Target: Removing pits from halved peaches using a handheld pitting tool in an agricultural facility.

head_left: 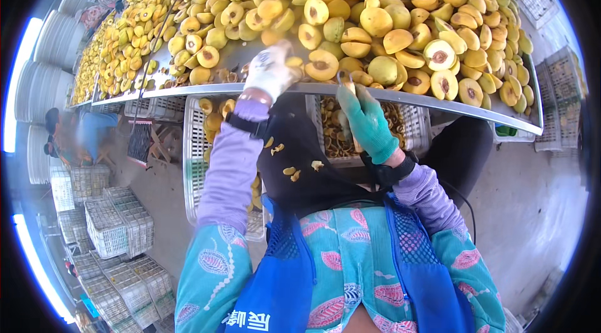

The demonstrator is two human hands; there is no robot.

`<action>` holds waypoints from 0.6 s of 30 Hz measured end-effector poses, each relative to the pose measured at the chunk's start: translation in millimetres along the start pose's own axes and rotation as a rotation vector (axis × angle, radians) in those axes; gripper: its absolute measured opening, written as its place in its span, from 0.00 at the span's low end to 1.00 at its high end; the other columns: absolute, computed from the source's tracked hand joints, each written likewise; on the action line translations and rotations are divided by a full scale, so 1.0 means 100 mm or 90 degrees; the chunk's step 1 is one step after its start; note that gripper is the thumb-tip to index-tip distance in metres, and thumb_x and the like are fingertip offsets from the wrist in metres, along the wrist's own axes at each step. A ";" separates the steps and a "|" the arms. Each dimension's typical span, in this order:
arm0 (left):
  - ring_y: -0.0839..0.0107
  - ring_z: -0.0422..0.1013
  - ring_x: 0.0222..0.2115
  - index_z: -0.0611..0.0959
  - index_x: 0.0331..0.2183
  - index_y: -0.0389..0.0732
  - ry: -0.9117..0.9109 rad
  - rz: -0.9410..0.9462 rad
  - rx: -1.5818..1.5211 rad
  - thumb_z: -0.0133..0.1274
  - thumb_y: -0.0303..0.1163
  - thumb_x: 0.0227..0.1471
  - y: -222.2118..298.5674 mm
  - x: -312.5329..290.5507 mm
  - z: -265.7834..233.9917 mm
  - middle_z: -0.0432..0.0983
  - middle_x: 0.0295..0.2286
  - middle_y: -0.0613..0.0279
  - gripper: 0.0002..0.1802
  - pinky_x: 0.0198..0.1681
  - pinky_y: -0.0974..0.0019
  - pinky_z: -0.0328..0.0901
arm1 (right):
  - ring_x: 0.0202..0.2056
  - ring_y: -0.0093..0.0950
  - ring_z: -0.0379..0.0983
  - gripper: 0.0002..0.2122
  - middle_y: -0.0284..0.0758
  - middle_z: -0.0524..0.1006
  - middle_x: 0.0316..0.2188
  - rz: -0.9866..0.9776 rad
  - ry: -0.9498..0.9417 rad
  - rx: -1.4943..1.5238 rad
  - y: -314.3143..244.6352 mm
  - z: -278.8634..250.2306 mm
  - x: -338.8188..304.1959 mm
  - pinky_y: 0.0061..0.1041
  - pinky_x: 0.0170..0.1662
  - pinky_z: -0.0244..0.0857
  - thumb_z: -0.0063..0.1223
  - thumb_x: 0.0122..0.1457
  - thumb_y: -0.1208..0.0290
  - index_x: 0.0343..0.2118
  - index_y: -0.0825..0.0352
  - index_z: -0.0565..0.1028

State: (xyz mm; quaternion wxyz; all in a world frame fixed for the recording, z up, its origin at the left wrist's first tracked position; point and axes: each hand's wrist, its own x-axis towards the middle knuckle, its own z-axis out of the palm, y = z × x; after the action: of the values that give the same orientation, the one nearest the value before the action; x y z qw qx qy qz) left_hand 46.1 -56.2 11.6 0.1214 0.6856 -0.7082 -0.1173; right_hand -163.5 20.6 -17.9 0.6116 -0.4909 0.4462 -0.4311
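Observation:
Halved yellow peaches are heaped over a metal table, many with brown cores facing up. My left hand, in a white glove, is over the table's near edge beside the peach halves. Motion blurs its fingers, and a yellow patch shows at their tips; whether they grip it is unclear. My right hand, in a green glove, is closed around a slim hand tool with a looped metal end. The tool's tip is near the table's rim, next to a peach half. Most of its handle is hidden in my palm.
Below the table edge, a white crate holds brownish peach scraps. Another crate with peaches stands left of my legs. Scraps lie on my dark lap. Stacked crates and other people are at the left.

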 end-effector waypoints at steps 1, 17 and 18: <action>0.54 0.73 0.35 0.80 0.36 0.39 0.071 0.007 -0.142 0.61 0.37 0.34 0.06 -0.11 -0.07 0.78 0.32 0.51 0.22 0.43 0.62 0.66 | 0.15 0.16 0.59 0.13 0.25 0.66 0.16 0.002 0.006 0.000 -0.08 0.03 0.07 0.17 0.18 0.54 0.46 0.61 0.57 0.34 0.63 0.69; 0.67 0.72 0.41 0.77 0.42 0.32 0.278 0.193 -0.476 0.44 0.26 0.56 0.48 -0.55 0.25 0.73 0.42 0.51 0.13 0.44 0.69 0.67 | 0.24 0.48 0.71 0.11 0.47 0.74 0.22 -0.367 -0.108 -0.187 -0.11 0.16 0.20 0.38 0.25 0.63 0.53 0.51 0.68 0.33 0.69 0.69; 0.66 0.72 0.42 0.77 0.42 0.31 0.244 0.153 -0.558 0.45 0.27 0.56 0.48 -0.57 0.25 0.73 0.43 0.50 0.13 0.45 0.68 0.67 | 0.24 0.48 0.71 0.11 0.47 0.74 0.22 -0.367 -0.113 -0.188 -0.12 0.14 0.15 0.38 0.25 0.63 0.53 0.51 0.68 0.33 0.69 0.69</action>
State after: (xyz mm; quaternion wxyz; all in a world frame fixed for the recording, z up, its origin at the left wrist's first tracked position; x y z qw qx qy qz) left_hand -5.6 1.9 3.5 0.5394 0.4929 -0.6308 -0.2611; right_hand -147.9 7.7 -6.4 0.4231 -0.7160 0.2918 -0.4724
